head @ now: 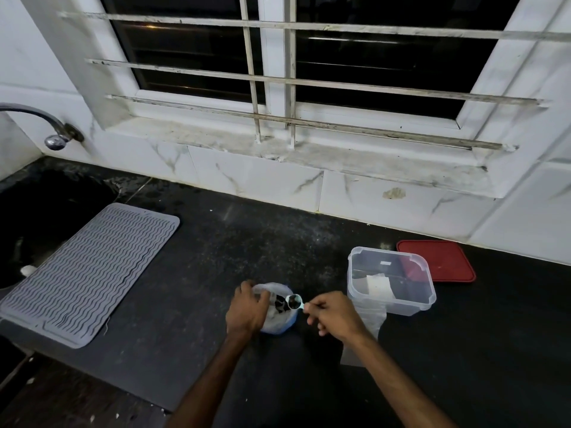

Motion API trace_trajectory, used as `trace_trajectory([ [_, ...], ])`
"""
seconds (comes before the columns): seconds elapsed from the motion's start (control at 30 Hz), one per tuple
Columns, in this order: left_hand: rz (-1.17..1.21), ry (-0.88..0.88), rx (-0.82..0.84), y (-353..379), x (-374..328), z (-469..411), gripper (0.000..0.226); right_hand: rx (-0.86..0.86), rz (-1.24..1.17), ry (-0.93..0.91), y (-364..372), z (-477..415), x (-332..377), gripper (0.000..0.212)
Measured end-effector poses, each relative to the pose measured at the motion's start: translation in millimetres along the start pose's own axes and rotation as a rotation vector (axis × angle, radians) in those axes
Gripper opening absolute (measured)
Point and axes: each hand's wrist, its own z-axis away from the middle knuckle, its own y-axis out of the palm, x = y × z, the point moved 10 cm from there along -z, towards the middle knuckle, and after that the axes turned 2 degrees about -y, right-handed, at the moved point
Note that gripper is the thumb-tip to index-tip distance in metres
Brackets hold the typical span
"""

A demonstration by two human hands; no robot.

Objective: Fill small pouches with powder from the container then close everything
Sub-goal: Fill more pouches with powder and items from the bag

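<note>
While our left hand (247, 308) curls its fingers around the pouch (279, 322) rim, hiding its left side, our right hand (335, 316) pinches a spoon (294, 301) over the pouch's mouth. Whether the spoon carries powder, we cannot tell. Just to the right stands the open container (401, 304), contents unclear, with its red lid (438, 261) behind.

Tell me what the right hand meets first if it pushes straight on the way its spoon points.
Probably the white bag held by the left hand; the right hand aims its spoon leftward at its mouth. Depth unclear.
</note>
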Motion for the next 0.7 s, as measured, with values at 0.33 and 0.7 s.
trace_trajectory([
  [0.33,0.246,0.258,0.121,73.5,-66.8,89.1,0.09,-0.088,0.004,-0.109,-103.2,34.8,-8.6,0.011],
  [0.7,0.114,0.224,0.165,145.2,-91.2,120.4,0.045,-0.059,0.304,-0.138,-132.9,49.2,-45.6,0.018],
])
